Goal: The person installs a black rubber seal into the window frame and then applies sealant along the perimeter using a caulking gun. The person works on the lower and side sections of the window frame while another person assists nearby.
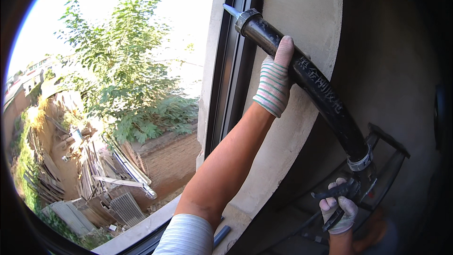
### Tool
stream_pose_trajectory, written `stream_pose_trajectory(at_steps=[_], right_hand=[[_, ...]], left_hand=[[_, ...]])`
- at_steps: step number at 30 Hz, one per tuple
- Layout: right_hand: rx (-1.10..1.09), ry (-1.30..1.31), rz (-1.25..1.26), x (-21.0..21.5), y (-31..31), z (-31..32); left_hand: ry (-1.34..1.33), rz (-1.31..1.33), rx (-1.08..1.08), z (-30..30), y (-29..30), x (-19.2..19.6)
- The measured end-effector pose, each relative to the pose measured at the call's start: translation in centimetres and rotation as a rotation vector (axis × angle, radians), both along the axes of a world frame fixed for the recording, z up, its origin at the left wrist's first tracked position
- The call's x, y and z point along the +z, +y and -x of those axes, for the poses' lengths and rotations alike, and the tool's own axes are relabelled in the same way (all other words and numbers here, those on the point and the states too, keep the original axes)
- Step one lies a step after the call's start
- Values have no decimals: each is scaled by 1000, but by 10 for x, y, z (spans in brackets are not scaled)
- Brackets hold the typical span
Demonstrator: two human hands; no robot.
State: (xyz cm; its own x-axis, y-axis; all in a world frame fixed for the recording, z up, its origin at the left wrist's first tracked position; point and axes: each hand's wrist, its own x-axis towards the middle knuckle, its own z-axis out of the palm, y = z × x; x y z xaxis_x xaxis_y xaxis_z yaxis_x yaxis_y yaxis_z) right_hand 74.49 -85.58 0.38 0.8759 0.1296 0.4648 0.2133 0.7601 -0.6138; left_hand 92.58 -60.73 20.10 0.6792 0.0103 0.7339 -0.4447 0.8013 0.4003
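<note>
A long black caulking gun [321, 89] slants from the upper middle down to the lower right. Its pale bluish nozzle [231, 10] points up and left, overlapping the black window frame [229, 80]; whether it touches cannot be made out. My left hand [276, 80], in a white glove with green stripes, is wrapped round the barrel's front half, thumb on top. At the rear end my gloved right hand [340, 210] grips the handle and trigger [337, 191]. Part of that hand is in shade.
A bare plaster window reveal [302, 14] runs beside the frame. A dark metal frame like a stepladder [389, 144] stands behind the right hand. A grey-blue piece [222, 236] lies by the sill. Outside, far below, are a leafy tree [122, 66] and stacked timber [92, 170].
</note>
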Motion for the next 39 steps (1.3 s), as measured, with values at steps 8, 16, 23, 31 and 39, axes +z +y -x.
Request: stream_pose_trajectory(at_steps=[8,16,23,31,39], right_hand=[[-259,-34,178,1,6,6],[-529,-156,474,15,10,13],[-673,-273,742,22,3,13],[-788,-318,939,32,8,13],[-791,-305,944,37,16,18]], left_hand=[[-49,-53,-125,-14,5,1],[23,-99,-19,-10,10,9],[-33,11,-150,-5,17,11],[-55,31,-136,-10,17,9],[-78,3,-76,-11,17,6]])
